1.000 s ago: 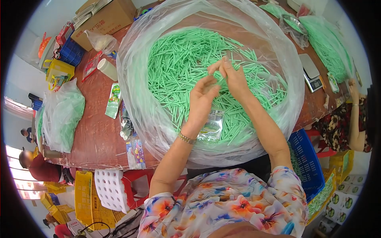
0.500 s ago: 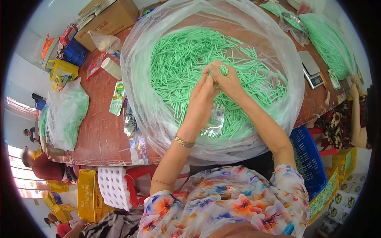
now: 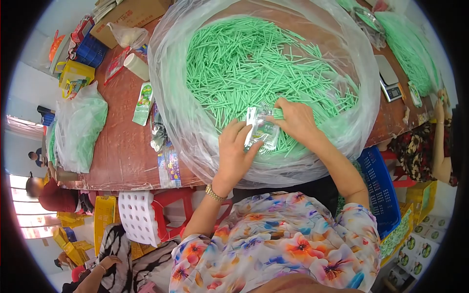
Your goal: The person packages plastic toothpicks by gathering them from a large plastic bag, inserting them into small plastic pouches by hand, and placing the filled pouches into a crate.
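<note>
A large clear plastic bag (image 3: 168, 93), its mouth rolled open, holds a heap of thin green sticks (image 3: 234, 58). Over the near part of the heap, my left hand (image 3: 235, 149) has its fingers on the left edge of a small silvery clear packet (image 3: 265, 131). My right hand (image 3: 297, 119) is at the packet's upper right, with a few green sticks between its fingers at the packet's opening. Part of the sticks is hidden by the fingers.
A white and green bag (image 3: 80, 132), a printed sachet (image 3: 143, 103) and a white cup (image 3: 137, 66) lie to the left. A scale (image 3: 390, 83) is at the right. A co-worker's arm (image 3: 439, 132) shows at the far right, and another person's arm (image 3: 97, 273) at lower left.
My hands have come down from above the heap to the packet, and my right hand has brought sticks to it. At lower left another person's arm has come into view.
</note>
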Action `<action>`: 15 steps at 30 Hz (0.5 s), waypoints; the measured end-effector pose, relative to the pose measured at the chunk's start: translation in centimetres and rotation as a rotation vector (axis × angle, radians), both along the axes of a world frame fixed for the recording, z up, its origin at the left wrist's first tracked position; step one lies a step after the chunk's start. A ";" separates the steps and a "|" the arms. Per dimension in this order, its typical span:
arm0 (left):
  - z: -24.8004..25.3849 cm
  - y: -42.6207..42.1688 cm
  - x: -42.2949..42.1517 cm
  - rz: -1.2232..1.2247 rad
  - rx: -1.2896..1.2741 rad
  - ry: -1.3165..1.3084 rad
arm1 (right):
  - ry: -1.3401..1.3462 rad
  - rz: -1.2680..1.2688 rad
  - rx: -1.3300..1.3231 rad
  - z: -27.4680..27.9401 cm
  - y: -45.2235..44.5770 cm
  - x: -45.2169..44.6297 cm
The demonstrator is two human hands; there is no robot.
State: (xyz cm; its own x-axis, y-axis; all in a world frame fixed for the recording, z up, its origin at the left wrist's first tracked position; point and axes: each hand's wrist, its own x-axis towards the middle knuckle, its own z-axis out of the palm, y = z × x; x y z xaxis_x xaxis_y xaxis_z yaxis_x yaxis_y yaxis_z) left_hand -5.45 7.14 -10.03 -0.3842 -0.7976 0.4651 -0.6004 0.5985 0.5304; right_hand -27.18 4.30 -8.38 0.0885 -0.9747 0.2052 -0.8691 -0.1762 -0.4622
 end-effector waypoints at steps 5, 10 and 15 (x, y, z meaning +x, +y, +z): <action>-0.1 0.0 0.0 -0.017 -0.031 -0.009 | -0.119 0.089 -0.195 -0.6 -0.3 -0.5; 1.7 -1.4 -0.1 0.022 -0.035 0.048 | -0.252 0.145 -0.347 -0.1 -0.3 -1.1; 3.6 -2.7 -2.7 0.017 0.254 0.368 | -0.495 0.154 -0.184 2.5 0.2 -1.1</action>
